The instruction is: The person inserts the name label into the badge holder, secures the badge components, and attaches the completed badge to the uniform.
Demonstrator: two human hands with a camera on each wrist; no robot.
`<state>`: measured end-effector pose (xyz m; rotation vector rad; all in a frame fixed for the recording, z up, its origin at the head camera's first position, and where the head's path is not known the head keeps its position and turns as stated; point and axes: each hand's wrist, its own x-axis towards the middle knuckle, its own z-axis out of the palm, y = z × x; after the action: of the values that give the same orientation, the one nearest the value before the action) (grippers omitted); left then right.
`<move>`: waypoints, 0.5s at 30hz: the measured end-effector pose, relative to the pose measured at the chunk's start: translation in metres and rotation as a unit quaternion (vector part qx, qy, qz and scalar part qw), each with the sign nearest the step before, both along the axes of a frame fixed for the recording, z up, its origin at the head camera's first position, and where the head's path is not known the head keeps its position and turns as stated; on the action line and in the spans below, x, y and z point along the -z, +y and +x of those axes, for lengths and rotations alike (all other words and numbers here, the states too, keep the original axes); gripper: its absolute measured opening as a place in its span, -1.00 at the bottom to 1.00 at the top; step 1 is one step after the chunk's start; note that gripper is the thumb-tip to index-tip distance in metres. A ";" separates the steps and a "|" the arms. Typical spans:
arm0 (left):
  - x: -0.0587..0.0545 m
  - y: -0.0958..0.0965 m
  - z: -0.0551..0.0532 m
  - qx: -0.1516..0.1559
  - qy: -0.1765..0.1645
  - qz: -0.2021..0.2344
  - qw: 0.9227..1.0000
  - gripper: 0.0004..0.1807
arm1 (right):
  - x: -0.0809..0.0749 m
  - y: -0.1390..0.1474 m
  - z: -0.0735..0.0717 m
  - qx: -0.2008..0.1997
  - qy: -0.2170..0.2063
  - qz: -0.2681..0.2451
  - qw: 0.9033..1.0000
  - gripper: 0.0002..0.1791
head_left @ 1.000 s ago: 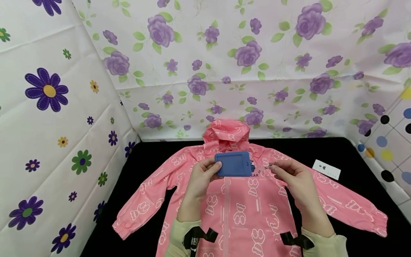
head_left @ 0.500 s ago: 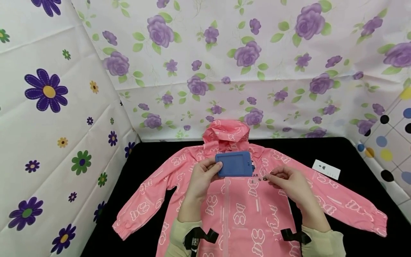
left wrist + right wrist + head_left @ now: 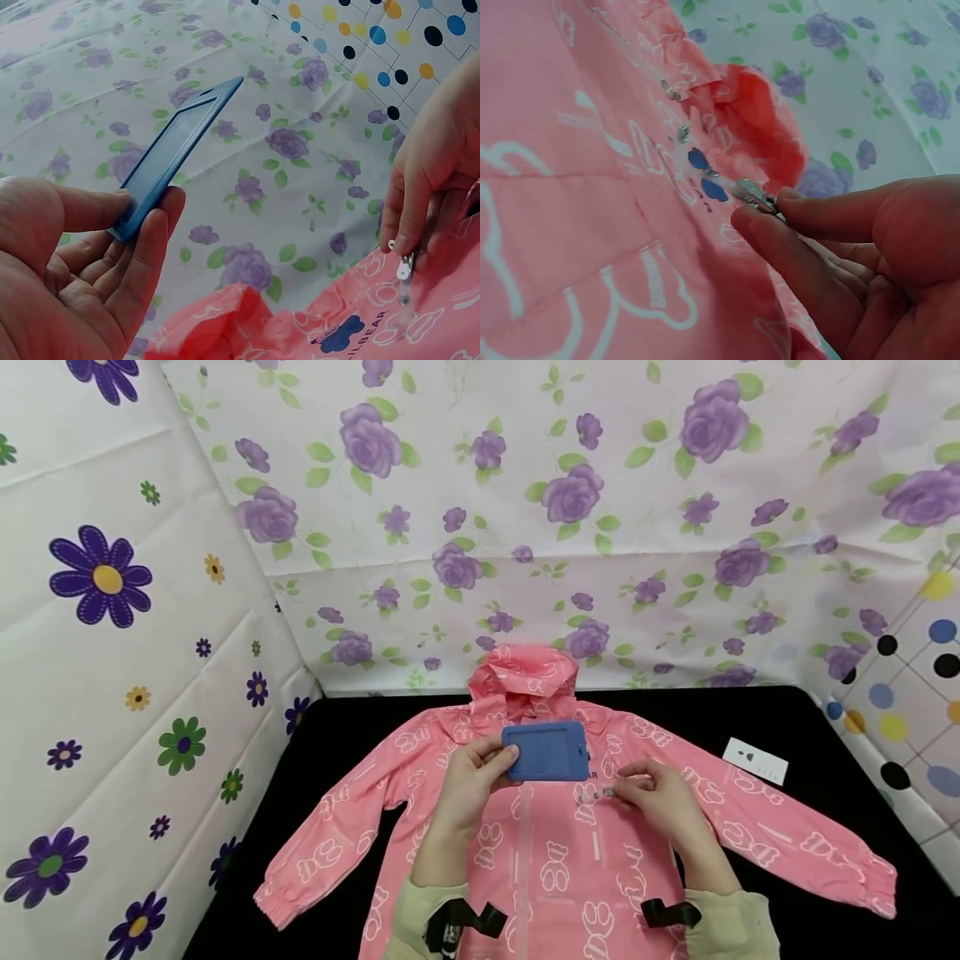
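In the head view, the left hand (image 3: 480, 767) grips a blue card holder (image 3: 545, 752) by one end, thumb in front and fingers bent behind. The rest of the holder reaches out from those fingertips toward the right hand (image 3: 660, 793), which pinches a small metal clip (image 3: 609, 792). The clip lies just off the right fingertips, on the side facing the card holder, and apart from it. Under both sets of fingers a pink jacket (image 3: 555, 893) is spread on a black table (image 3: 352, 727). A white card (image 3: 756, 761) lies beyond the right hand, out to its right, near the jacket's sleeve.

In the left wrist view, the left thumb presses the near face of the holder, and the holder slants up and away from the fingers. Across from them, the right fingers hold the clip, which hangs below their tips above the jacket's printed lettering (image 3: 367, 334).

In the right wrist view, the clip sits between the thumb and a finger, and a clear strap (image 3: 724, 178) runs on from it, away from the fingertips. Beyond the fingertips is the jacket's hood (image 3: 769, 124); whether the strap touches the jacket I cannot tell.
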<state>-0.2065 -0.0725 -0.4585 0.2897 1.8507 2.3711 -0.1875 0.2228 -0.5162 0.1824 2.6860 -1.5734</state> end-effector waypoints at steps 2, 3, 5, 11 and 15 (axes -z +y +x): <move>0.001 0.000 -0.001 0.001 -0.001 0.000 1.000 -0.68 | 0.002 -0.001 0.000 -0.001 -0.003 0.010 1.000 -0.60; 0.002 0.000 -0.001 0.001 -0.003 0.000 1.000 -0.68 | 0.003 0.000 0.000 0.000 -0.004 0.016 1.000 -0.59; 0.003 -0.001 -0.002 -0.003 -0.004 0.000 1.000 -0.67 | 0.004 0.000 -0.001 0.003 -0.009 0.013 1.000 -0.57; 0.003 -0.004 0.000 -0.017 -0.004 -0.001 1.000 -0.70 | 0.003 0.000 -0.001 -0.004 -0.019 -0.023 1.000 -0.54; 0.003 -0.002 -0.001 -0.005 -0.004 0.000 1.000 -0.68 | 0.002 0.004 0.000 0.000 -0.009 0.030 1.000 -0.58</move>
<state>-0.2076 -0.0741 -0.4614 0.2720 1.8540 2.3746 -0.1870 0.2264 -0.5182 0.1958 2.7208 -1.4841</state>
